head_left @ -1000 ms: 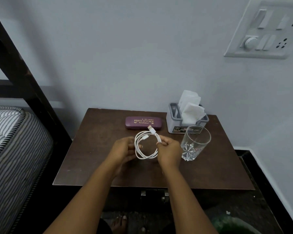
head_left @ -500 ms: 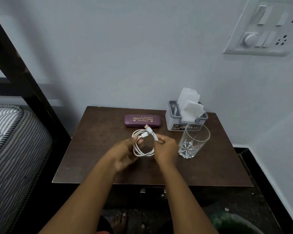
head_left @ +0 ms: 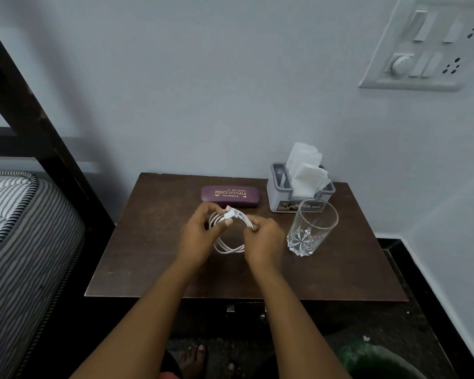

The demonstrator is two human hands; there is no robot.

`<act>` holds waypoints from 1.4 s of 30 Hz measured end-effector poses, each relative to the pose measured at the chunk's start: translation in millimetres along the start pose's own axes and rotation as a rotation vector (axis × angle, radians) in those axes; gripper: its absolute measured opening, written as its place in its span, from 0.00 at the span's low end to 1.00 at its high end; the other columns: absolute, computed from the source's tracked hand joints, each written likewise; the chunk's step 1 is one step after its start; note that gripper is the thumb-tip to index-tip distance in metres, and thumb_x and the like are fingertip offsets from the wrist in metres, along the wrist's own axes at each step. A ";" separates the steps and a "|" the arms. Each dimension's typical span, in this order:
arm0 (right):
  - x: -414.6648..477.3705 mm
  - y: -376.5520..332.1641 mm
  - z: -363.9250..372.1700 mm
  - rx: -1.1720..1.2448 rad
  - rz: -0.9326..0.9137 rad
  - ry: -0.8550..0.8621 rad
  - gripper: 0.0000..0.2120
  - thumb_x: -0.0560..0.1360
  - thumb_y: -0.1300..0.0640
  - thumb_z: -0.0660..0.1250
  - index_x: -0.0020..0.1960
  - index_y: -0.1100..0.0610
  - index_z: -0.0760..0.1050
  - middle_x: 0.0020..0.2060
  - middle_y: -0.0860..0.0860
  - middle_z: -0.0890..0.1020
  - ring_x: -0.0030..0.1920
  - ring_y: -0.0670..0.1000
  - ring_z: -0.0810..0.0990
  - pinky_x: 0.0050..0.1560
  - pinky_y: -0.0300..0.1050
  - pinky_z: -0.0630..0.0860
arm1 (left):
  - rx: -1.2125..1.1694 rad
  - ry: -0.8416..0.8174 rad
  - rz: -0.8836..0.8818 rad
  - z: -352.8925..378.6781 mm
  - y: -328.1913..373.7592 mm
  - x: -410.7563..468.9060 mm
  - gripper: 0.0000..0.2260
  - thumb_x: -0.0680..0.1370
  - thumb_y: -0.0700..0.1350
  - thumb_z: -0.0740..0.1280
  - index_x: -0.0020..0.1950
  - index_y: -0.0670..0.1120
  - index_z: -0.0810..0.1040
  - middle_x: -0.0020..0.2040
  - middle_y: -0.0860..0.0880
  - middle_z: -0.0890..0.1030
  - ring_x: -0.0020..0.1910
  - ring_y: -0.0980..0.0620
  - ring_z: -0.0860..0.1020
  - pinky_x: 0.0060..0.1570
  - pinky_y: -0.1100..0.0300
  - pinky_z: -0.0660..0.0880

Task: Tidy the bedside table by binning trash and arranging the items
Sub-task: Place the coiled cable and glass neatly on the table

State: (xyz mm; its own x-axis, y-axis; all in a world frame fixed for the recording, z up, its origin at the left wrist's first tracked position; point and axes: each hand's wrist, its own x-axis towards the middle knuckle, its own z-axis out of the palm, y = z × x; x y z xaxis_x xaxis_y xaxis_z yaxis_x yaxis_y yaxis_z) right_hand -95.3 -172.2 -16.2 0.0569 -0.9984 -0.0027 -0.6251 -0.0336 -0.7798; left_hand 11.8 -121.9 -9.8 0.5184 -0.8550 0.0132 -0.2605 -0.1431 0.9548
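— What has changed in the last second?
— The loop has shrunk. Both hands have drawn the white cable (head_left: 228, 248) into a tighter coil and carried it towards the spectacle case (head_left: 230, 196). It is now just in front of the case.
— So the winding is nearly done?
— I'd judge so. Laying it down neatly comes next.
— And the rest, biggest first?
— Under the case is the bedside table (head_left: 148, 255), square, dark, scuffed matte wood. Right of the case is a grey plastic tissue holder (head_left: 278, 199) with rumpled white tissues (head_left: 307, 179). Right of the case and nearer the person is a clear glass (head_left: 311, 228) with a faceted base. The case itself is maroon, oblong and gold-lettered. The cable is thin and smooth.
— The hands?
— They are close together with the coil between them. The left hand (head_left: 197, 239) pinches the plug ends (head_left: 230, 214), and the right hand (head_left: 266, 242) grips the opposite side.
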 end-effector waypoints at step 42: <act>-5.3 16.6 37.1 0.169 0.127 -0.288 0.10 0.70 0.60 0.71 0.51 0.58 0.80 0.35 0.50 0.78 0.37 0.51 0.78 0.46 0.46 0.78 | 0.486 0.026 -0.097 -26.3 -34.2 13.3 0.18 0.73 0.32 0.67 0.61 0.45 0.79 0.60 0.45 0.81 0.61 0.50 0.77 0.52 0.69 0.66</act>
State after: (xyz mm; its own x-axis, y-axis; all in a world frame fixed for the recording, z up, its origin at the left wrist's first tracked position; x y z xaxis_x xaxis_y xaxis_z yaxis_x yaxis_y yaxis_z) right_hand -77.1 -165.7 -52.4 0.2191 -0.9393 -0.2638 -0.5055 0.1220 -0.8542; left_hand 49.0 -115.3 -34.4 0.5776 -0.8144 -0.0555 -0.5566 -0.4427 0.7030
